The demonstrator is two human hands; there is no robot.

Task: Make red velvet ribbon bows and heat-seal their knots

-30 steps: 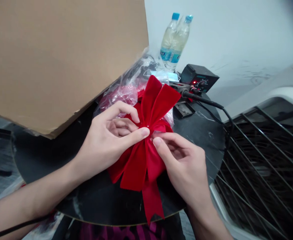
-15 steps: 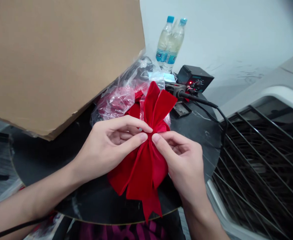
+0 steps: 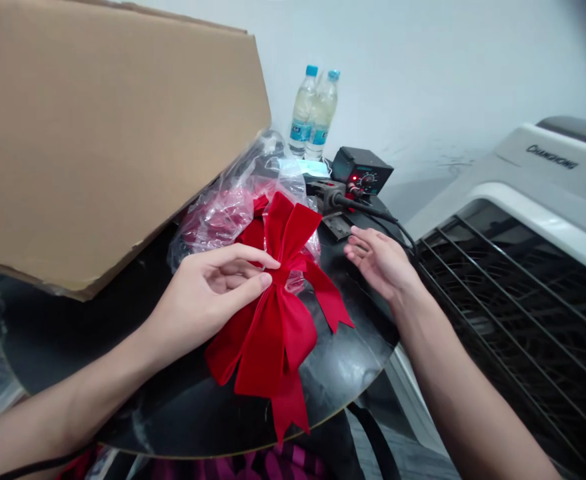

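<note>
A red velvet ribbon bow [image 3: 267, 340], with several loops and notched tails, is held over the round black table [image 3: 183, 413]. Thumb and forefinger of my left hand [image 3: 217, 287] pinch the bow at its centre knot. My right hand [image 3: 380, 260] is away from the bow, fingers partly stretched and apart, near the soldering iron's holder [image 3: 330, 200]. I see nothing in that hand. Behind the bow lies a clear plastic bag [image 3: 223, 213] with red material inside.
A large cardboard box [image 3: 113, 140] takes up the left. At the back stand two bottles [image 3: 310, 113], a blue face mask [image 3: 305, 168] and a black control box [image 3: 363, 172] with a lit red light and a cable. A grey-white air cooler [image 3: 513, 200] stands at right.
My right hand has let go of the bow's centre and moved right and back toward the iron holder. A tail on the bow's right now shows. The view has shifted somewhat.
</note>
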